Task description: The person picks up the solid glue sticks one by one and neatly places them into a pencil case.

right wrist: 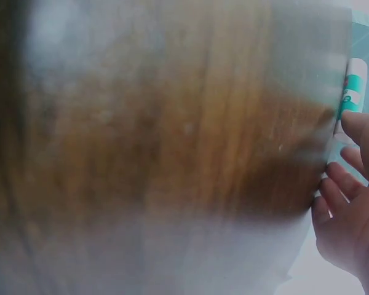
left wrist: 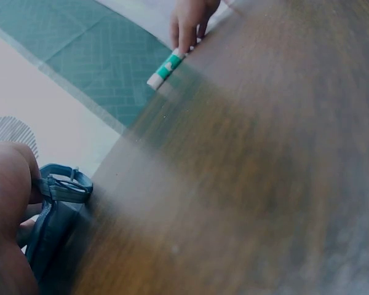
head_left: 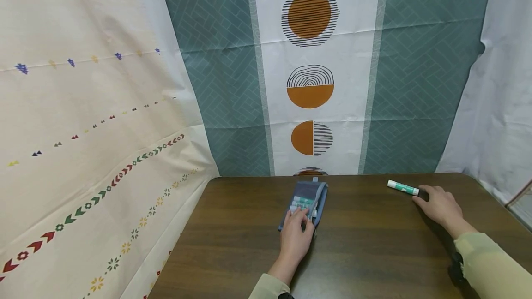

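Note:
A dark blue pencil pouch (head_left: 306, 190) with a see-through front lies on the table, several green-and-white markers (head_left: 302, 203) showing inside it. My left hand (head_left: 296, 236) lies over its near end and grips the zip-side edge between thumb and fingers. In the left wrist view the pouch (left wrist: 58, 224) stands partly open beside the fingers. To the right, a green-and-white marker (head_left: 403, 187) lies apart from the pouch. My right hand (head_left: 440, 206) pinches its near end with thumb and index finger; the right wrist view shows the marker (right wrist: 353, 92) beyond the thumb, other fingers loosely bent.
The brown wooden table (head_left: 365, 253) ends at a back edge just behind the pouch and marker. A green-and-white patterned cloth (head_left: 232, 82) hangs behind it. An embroidered cream cloth (head_left: 83, 105) hangs along the left, and a white cloth (head_left: 498, 82) at the right.

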Demonstrator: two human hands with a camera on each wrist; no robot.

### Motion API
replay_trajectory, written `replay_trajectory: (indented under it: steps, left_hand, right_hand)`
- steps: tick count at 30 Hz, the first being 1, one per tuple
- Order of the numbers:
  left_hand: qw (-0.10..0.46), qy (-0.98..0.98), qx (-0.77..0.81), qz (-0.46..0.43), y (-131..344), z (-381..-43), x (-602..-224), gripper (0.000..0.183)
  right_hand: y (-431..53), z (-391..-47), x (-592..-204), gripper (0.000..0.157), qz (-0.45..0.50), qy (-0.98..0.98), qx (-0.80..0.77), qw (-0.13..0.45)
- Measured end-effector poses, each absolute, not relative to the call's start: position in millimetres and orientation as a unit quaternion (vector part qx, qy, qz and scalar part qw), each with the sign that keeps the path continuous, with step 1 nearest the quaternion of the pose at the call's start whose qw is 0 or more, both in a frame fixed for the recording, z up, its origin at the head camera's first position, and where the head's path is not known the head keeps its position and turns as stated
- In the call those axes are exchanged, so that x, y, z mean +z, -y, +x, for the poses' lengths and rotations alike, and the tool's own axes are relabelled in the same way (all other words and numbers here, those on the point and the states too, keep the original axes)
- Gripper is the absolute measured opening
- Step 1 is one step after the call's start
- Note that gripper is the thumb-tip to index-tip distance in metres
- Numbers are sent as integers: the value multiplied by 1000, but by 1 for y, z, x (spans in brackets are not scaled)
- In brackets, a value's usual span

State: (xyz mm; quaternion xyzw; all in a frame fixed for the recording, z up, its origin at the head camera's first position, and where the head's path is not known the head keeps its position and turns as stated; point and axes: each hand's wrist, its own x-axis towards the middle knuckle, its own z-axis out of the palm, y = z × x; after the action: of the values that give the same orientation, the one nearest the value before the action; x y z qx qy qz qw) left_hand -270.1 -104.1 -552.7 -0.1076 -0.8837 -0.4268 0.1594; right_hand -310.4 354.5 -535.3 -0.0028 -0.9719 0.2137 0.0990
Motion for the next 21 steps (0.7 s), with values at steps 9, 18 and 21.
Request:
replay_trajectory:
  steps: [9, 18, 21]
  left_hand:
    - [160, 885, -424, -109, 104, -271, -553, 24]
    - [164, 885, -423, -109, 104, -270, -551, 24]
    - [166, 885, -421, -109, 104, -270, -552, 24]
  right_hand:
    - [-353, -311, -536, 57, -2, 973, 205, 106]
    - [-353, -312, -536, 55, -3, 974, 199, 110]
    - [-351, -312, -535, 54, -5, 974, 198, 112]
